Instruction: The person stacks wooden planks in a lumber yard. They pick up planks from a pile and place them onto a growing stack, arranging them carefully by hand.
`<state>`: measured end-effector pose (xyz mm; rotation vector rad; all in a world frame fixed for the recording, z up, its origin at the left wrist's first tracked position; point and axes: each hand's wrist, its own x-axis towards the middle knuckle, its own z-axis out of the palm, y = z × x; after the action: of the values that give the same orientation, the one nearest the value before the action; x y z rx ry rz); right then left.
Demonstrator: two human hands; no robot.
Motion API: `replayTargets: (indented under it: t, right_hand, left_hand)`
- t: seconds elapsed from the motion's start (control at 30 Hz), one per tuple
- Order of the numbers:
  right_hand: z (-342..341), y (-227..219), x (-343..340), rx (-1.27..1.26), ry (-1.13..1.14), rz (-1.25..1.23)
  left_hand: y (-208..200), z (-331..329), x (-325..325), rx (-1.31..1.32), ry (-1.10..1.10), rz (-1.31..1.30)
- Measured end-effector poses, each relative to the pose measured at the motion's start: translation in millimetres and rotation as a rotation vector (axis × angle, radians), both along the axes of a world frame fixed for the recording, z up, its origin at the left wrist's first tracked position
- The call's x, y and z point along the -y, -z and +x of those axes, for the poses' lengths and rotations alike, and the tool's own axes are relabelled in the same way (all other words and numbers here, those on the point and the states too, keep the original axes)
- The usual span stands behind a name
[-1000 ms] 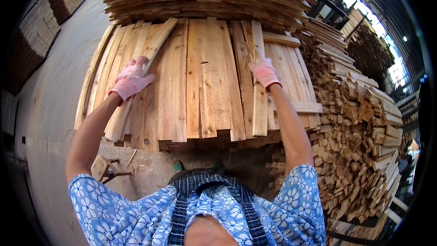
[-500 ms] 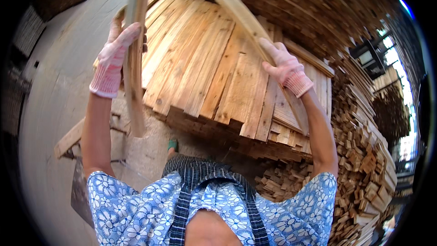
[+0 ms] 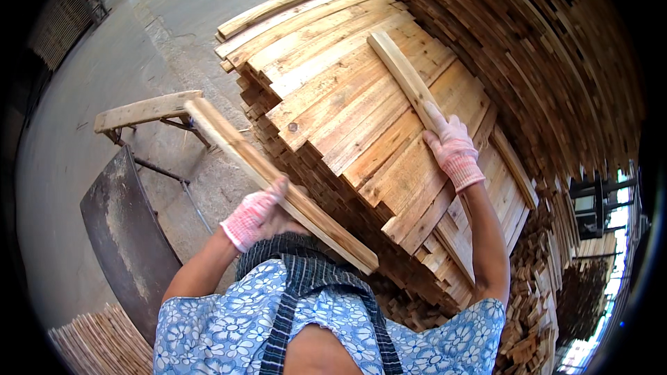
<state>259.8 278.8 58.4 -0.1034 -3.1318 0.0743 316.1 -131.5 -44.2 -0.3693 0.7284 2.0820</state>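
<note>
My gloved left hand (image 3: 256,217) grips long pale wooden plank (image 3: 278,184) mid-length, fingers wrapped; stiff, light, splintery. Right hand (image 3: 453,149) presses, fingers together, on narrow slat (image 3: 403,76).

The held plank (image 3: 278,177) hides the left hand's (image 3: 256,217) fingertips, so its grip is unclear.

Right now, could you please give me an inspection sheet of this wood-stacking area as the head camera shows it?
Surface: grey concrete floor, bare and dusty.
Job's things: long plank held off the stack; stack of planks; one loose plank lying diagonally on top.
Clutter: wooden bench; dark metal sheet; slat bundle at lower left.
Grippers: left hand, gloved, grips the long plank; right hand, gloved, rests on the loose plank.
Cables: nothing seen.
Surroundings: tall timber piles to the right.
</note>
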Motion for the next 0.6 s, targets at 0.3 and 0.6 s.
replayTargets:
  t: [0.3, 0.6]
  right_hand:
    - [-13.1, 4.4, 7.8, 0.01, 0.101, 0.113]
    - [-66.7, -10.9, -23.0, -0.195, -0.072, 0.017]
  left_hand:
    - [0.0, -44.0, -90.3, 0.039, -0.046, 0.083]
    - [72.1, -20.1, -17.6, -0.28, -0.182, -0.19]
